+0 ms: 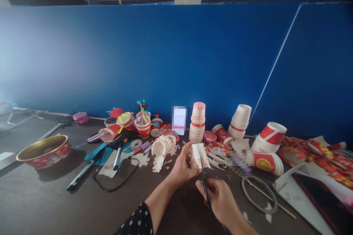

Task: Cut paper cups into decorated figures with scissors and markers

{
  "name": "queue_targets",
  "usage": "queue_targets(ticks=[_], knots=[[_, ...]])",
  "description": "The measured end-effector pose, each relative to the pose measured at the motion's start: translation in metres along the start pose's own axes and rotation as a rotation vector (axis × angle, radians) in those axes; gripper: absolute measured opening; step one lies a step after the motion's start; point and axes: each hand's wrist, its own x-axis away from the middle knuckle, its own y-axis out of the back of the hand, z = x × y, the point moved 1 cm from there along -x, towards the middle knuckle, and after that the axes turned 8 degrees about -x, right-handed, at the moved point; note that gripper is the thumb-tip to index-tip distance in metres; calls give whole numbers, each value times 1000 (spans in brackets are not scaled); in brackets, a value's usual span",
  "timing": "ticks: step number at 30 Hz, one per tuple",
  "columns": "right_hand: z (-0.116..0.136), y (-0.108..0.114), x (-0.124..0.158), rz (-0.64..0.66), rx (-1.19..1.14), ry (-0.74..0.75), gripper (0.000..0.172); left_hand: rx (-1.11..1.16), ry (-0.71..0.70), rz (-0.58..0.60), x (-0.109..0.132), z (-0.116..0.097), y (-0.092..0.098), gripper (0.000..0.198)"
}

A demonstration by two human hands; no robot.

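Note:
My left hand [180, 167] is wrapped round a white paper cup [195, 160] with a red-and-pink pattern, gripping it from the left. In my right hand [220, 196] are black-handled scissors [204, 185], held below the cup. Their narrow blades reach up to the cup's wall; how far they pass into it is hard to make out. Behind the cup rises a stack of paper cups [197, 130] with a pink top. White cut paper strips [216, 161] lie just to the right, and a ruffled white paper piece [160, 152] lies left of my left hand.
On the left are a gold-lined red bowl [45, 152], a glue gun [96, 158] with its cord and decorated cups [143, 128]. White cups [239, 121], a red cup [267, 163], a grey tape ring [259, 194] and a dark phone [322, 200] are on the right. A blue panel [138, 55] stands behind.

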Motion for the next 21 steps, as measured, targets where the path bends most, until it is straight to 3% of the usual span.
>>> queue_targets(ticks=[21], knots=[[5,0,1,-3,16,-7,39,12,41,-14,-1,4,3,80]])
